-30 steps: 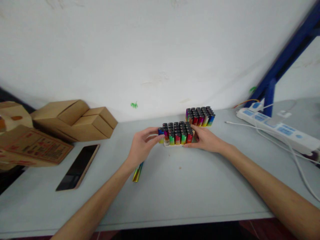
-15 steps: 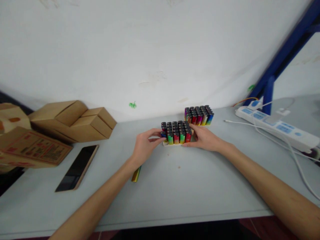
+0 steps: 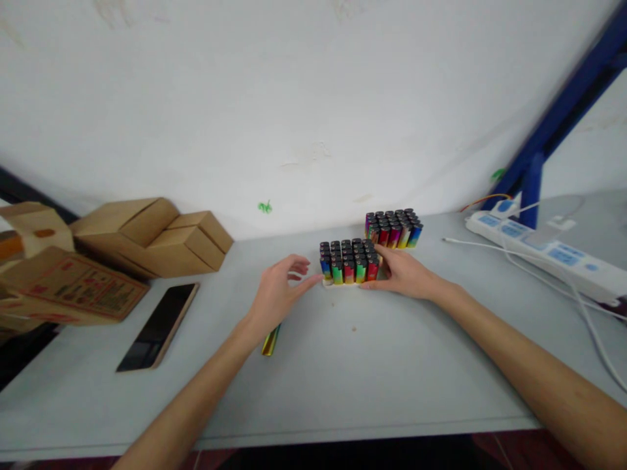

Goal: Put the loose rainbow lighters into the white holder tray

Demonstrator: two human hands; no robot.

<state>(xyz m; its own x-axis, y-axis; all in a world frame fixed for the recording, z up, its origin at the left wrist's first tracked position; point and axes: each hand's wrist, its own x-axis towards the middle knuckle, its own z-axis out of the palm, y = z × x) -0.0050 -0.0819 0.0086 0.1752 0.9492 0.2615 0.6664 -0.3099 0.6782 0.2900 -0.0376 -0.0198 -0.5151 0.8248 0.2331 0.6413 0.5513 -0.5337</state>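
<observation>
A white tray packed with several rainbow-coloured lighters stands upright on the grey table. My right hand rests against the tray's right side, fingers curled on it. My left hand hovers just left of the tray with fingers spread, its thumb tip near the tray's front-left corner, holding nothing. A second block of lighters stands behind and to the right. A single rainbow lighter lies flat on the table, partly hidden under my left wrist.
A dark phone lies at the left. Cardboard boxes and a printed flat carton are stacked further left. A white power strip with cables lies at the right, beside a blue frame post. A white wall runs behind.
My left hand has let go of the lighter at the tray's left end and drawn back with fingers apart. The right hand stays on the tray's right side.
</observation>
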